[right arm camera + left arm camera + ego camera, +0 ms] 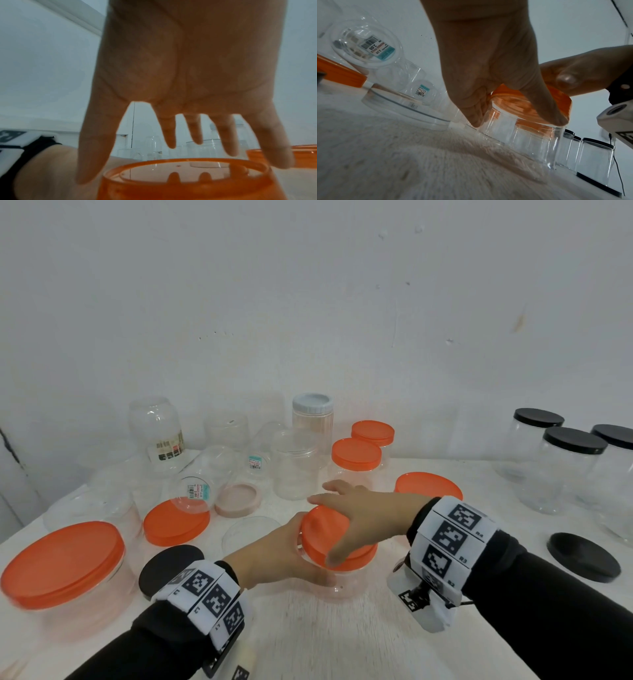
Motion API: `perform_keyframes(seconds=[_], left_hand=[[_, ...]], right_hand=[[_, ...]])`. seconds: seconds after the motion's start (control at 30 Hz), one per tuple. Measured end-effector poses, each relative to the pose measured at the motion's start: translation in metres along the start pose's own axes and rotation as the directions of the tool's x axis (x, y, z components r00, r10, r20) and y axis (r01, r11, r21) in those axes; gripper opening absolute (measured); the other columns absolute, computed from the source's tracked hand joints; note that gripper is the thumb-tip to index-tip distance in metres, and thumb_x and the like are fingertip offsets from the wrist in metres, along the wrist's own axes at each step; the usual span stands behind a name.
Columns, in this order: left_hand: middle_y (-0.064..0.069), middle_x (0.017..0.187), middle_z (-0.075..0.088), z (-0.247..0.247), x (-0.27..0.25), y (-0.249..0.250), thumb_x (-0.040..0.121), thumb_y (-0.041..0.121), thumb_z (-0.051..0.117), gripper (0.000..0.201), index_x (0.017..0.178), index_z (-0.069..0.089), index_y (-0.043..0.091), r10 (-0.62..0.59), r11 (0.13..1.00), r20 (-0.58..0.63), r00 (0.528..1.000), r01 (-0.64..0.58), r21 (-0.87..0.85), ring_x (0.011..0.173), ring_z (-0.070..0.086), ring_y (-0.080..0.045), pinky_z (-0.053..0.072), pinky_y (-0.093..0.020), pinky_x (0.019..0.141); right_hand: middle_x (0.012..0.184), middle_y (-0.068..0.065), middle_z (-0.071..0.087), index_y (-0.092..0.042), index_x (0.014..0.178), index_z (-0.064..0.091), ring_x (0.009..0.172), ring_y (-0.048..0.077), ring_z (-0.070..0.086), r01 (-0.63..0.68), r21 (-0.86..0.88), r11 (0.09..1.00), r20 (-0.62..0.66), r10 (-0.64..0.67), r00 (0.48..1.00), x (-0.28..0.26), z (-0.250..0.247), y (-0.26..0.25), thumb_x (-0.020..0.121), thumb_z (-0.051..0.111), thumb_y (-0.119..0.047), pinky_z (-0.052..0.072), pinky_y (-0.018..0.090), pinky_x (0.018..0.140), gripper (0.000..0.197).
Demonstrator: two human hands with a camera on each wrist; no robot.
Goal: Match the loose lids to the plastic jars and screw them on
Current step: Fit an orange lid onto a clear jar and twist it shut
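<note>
Centre of table (394, 645): clear jar (337, 582) stands upright w/ orange lid (320, 534) seated on its mouth. Left hand (270, 556) grips jar's shoulder, fingers curled round the wall just below the lid rim; thumb (553, 112) lies on the lid skirt. Right hand (359, 513) sits over the lid, fingers (271, 142) spread apart and pointing down round its edge; thumb at the near rim. Whether they pinch the lid or only touch it: cannot tell. Beyond the fingertips: two capped orange-lidded jars (356, 460). Left of the left hand: loose orange lid (176, 522), black lid (168, 566).
</note>
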State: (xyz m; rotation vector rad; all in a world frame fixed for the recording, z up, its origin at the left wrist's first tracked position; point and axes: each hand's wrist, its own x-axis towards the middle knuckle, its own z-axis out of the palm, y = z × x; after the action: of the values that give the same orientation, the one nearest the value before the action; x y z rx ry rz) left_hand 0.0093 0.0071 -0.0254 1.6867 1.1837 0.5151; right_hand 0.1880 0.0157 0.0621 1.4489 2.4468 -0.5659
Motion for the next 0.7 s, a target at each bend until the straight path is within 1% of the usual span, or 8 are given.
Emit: perform_keyframes(seconds=[0.07, 0.17, 0.3, 0.37, 0.47, 0.5, 0.6, 0.7], left_hand=[[0.018, 0.131, 0.053, 0.000, 0.000, 0.000, 0.060, 0.031, 0.092, 0.106, 0.144, 0.028, 0.033, 0.003, 1.000, 0.005, 1.000, -0.003, -0.007, 0.118, 0.052, 0.003, 0.044, -0.015, 0.096], [0.018, 0.131, 0.052, 0.000, 0.000, 0.000, 0.061, 0.030, 0.092, 0.103, 0.143, 0.029, 0.033, 0.008, 1.000, 0.005, 1.000, -0.008, -0.004, 0.118, 0.052, 0.003, 0.045, -0.013, 0.092], [0.019, 0.128, 0.054, 0.000, 0.000, 0.000, 0.062, 0.031, 0.092, 0.100, 0.140, 0.030, 0.035, 0.004, 1.000, 0.003, 1.000, -0.004, 0.007, 0.116, 0.053, 0.004, 0.045, -0.011, 0.086], [0.020, 0.128, 0.053, 0.000, 0.000, 0.000, 0.063, 0.030, 0.091, 0.098, 0.140, 0.030, 0.035, 0.006, 1.000, -0.001, 1.000, -0.006, 0.010, 0.115, 0.052, 0.005, 0.045, -0.010, 0.084], [0.020, 0.129, 0.053, 0.000, 0.001, 0.000, 0.063, 0.029, 0.091, 0.099, 0.141, 0.029, 0.034, 0.007, 1.000, -0.003, 1.000, -0.007, 0.009, 0.115, 0.052, 0.006, 0.045, -0.009, 0.084], [0.020, 0.129, 0.052, 0.000, 0.000, 0.000, 0.063, 0.030, 0.091, 0.100, 0.141, 0.029, 0.034, 0.006, 1.000, -0.003, 1.000, -0.006, 0.008, 0.116, 0.052, 0.006, 0.045, -0.008, 0.085], [0.020, 0.132, 0.050, 0.000, 0.000, 0.001, 0.063, 0.029, 0.091, 0.103, 0.142, 0.024, 0.036, 0.012, 1.000, 0.008, 1.000, -0.012, 0.002, 0.118, 0.051, 0.005, 0.045, -0.009, 0.088], [0.019, 0.132, 0.052, 0.001, 0.000, 0.000, 0.063, 0.027, 0.091, 0.103, 0.143, 0.027, 0.034, 0.015, 1.000, 0.013, 1.000, -0.015, -0.013, 0.119, 0.052, 0.003, 0.045, -0.012, 0.091]], right_hand=[[0.154, -0.015, 0.014, -0.042, 0.150, 0.017, 0.141, 0.021, 0.018, 0.035, 0.016, 0.999, 0.003, -0.035, 0.999, 0.001, -0.001, 0.001, 0.076, 0.074, -0.051, 0.030, 0.049, 0.110, 0.094], [0.147, -0.012, 0.025, -0.041, 0.149, 0.021, 0.134, 0.020, 0.023, 0.019, 0.004, 1.000, -0.027, -0.019, 0.999, 0.001, 0.001, 0.003, 0.075, 0.070, -0.060, 0.033, 0.049, 0.107, 0.090], [0.142, -0.004, 0.028, -0.033, 0.150, 0.021, 0.130, 0.025, 0.028, -0.056, -0.057, 0.997, -0.083, 0.051, 0.995, 0.003, 0.008, 0.001, 0.073, 0.057, -0.077, 0.039, 0.048, 0.101, 0.095], [0.147, -0.003, 0.023, -0.030, 0.151, 0.018, 0.133, 0.027, 0.025, -0.077, -0.057, 0.995, -0.086, 0.071, 0.994, 0.004, 0.009, 0.000, 0.072, 0.055, -0.080, 0.038, 0.051, 0.102, 0.100], [0.158, -0.012, 0.003, -0.037, 0.152, 0.013, 0.144, 0.024, 0.007, -0.010, -0.003, 1.000, -0.048, 0.010, 0.999, 0.001, 0.004, -0.001, 0.074, 0.065, -0.067, 0.028, 0.055, 0.111, 0.098], [0.158, -0.015, 0.001, -0.040, 0.151, 0.014, 0.145, 0.022, 0.006, 0.017, 0.011, 1.000, -0.035, -0.017, 0.999, 0.001, 0.001, 0.000, 0.076, 0.069, -0.060, 0.026, 0.055, 0.112, 0.095], [0.153, -0.017, 0.016, -0.045, 0.147, 0.023, 0.140, 0.020, 0.017, 0.054, 0.032, 0.998, -0.013, -0.054, 0.998, 0.000, -0.002, 0.002, 0.079, 0.071, -0.050, 0.030, 0.049, 0.110, 0.084], [0.146, -0.014, 0.026, -0.045, 0.146, 0.026, 0.133, 0.020, 0.026, 0.038, 0.008, 0.999, -0.025, -0.038, 0.999, 0.000, 0.000, 0.002, 0.079, 0.065, -0.059, 0.034, 0.048, 0.106, 0.079]])
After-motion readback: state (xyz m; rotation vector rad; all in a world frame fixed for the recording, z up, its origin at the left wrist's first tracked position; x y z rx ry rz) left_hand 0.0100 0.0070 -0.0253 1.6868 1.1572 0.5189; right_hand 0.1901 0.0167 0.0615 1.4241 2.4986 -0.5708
